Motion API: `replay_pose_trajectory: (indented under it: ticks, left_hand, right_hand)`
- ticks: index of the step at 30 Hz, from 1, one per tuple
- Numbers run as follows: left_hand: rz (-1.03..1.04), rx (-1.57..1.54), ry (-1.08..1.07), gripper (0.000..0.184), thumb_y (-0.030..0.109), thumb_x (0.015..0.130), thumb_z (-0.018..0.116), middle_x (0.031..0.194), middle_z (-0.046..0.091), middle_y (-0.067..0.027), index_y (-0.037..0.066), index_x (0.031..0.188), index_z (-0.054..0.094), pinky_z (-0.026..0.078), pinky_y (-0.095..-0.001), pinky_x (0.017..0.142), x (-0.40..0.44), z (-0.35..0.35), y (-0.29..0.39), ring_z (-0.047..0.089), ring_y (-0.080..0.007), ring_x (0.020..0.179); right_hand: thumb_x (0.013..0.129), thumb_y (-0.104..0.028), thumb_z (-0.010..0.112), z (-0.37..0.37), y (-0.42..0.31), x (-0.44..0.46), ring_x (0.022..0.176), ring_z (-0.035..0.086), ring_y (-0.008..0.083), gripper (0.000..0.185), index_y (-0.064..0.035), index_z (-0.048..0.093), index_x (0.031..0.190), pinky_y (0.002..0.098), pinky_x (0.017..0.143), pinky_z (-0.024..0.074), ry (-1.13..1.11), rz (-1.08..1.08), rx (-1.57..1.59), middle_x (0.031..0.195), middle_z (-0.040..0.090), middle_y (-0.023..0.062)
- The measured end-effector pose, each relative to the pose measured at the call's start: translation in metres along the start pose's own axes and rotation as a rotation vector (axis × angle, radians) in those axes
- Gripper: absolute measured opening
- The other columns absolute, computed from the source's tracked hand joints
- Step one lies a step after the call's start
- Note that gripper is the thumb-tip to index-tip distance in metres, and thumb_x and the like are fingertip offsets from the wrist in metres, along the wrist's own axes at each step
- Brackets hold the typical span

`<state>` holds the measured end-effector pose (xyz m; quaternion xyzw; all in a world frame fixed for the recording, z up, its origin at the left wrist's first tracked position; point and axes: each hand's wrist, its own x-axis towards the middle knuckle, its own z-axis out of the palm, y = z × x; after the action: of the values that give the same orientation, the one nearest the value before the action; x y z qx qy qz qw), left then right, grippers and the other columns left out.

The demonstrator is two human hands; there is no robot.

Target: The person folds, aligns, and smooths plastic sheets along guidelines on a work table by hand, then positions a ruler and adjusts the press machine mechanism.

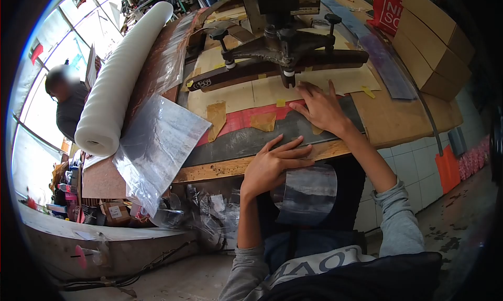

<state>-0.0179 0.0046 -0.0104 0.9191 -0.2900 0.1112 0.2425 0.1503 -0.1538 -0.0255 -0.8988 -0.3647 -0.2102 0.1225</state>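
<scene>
My left hand (275,165) lies over the wooden front edge (225,171) of the bench with its fingers apart. Just beside it, a clear plastic sheet (309,193) hangs over my lap; whether the hand touches it I cannot tell. My right hand (320,110) is stretched out flat, fingers spread, on the pale board (243,94) and its red strip (241,117). Its fingertips are close below a dark metal press head (283,52), whose long bar (335,60) spans the board. Pieces of brown tape (263,122) hold the board's near side.
A large white foam roll (123,81) and a loose clear plastic sheet (162,144) lie on the left. Cardboard boxes (429,49) and a red bag (387,10) stand at the right. Another person (73,104) is at the far left.
</scene>
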Motion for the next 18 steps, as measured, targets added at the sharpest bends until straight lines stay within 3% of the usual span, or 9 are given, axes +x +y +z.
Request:
replay_pose_trajectory:
  ticks: [7, 11, 14, 17, 18]
  left_hand:
    - [-0.111, -0.026, 0.042, 0.044, 0.017, 0.067, 0.068, 0.124, 0.062, 0.0017, 0.03, 0.108, 0.074, 0.039, -0.0382, 0.097, -0.001, -0.004, 0.008, 0.057, -0.0214, 0.109]
    - [-0.077, -0.032, 0.077, 0.043, 0.019, 0.067, 0.069, 0.131, 0.058, -0.001, 0.031, 0.108, 0.074, 0.038, -0.0376, 0.098, 0.001, -0.004, 0.007, 0.055, -0.0236, 0.112]
    - [-0.066, -0.024, 0.084, 0.044, 0.018, 0.067, 0.069, 0.135, 0.056, -0.0018, 0.032, 0.109, 0.073, 0.038, -0.0382, 0.098, 0.001, -0.003, 0.005, 0.055, -0.0246, 0.113]
    - [-0.061, -0.012, 0.083, 0.046, 0.017, 0.068, 0.068, 0.137, 0.055, -0.0018, 0.033, 0.11, 0.073, 0.038, -0.0387, 0.098, 0.0, -0.002, 0.002, 0.055, -0.0252, 0.114]
    - [-0.062, -0.013, 0.086, 0.046, 0.015, 0.068, 0.068, 0.137, 0.055, -0.0016, 0.034, 0.11, 0.073, 0.038, -0.039, 0.098, 0.001, -0.002, 0.002, 0.054, -0.0251, 0.114]
  right_hand:
    - [0.092, -0.053, 0.05, 0.006, 0.0, 0.007, 0.115, 0.058, 0.0269, 0.06, 0.0002, 0.056, 0.118, 0.0692, 0.104, 0.025, 0.04, 0.015, -0.018, 0.123, 0.06, 0.0145]
    - [0.093, -0.05, 0.049, 0.013, 0.003, 0.005, 0.113, 0.059, 0.0273, 0.055, -0.001, 0.06, 0.116, 0.0676, 0.104, 0.0254, 0.137, -0.022, -0.027, 0.12, 0.062, 0.0132]
    - [0.095, -0.047, 0.05, -0.018, 0.0, -0.002, 0.114, 0.059, 0.0259, 0.049, -0.0041, 0.062, 0.116, 0.0654, 0.106, 0.0261, -0.003, 0.024, 0.038, 0.122, 0.061, 0.0106]
    - [0.094, -0.046, 0.052, -0.059, -0.015, -0.023, 0.12, 0.055, 0.0225, 0.048, -0.0077, 0.062, 0.122, 0.0637, 0.108, 0.0249, -0.292, 0.201, 0.175, 0.128, 0.059, 0.0075]
    - [0.093, -0.046, 0.053, -0.058, -0.018, -0.031, 0.122, 0.053, 0.0217, 0.049, -0.0079, 0.061, 0.123, 0.0639, 0.108, 0.024, -0.244, 0.198, 0.167, 0.13, 0.058, 0.0069]
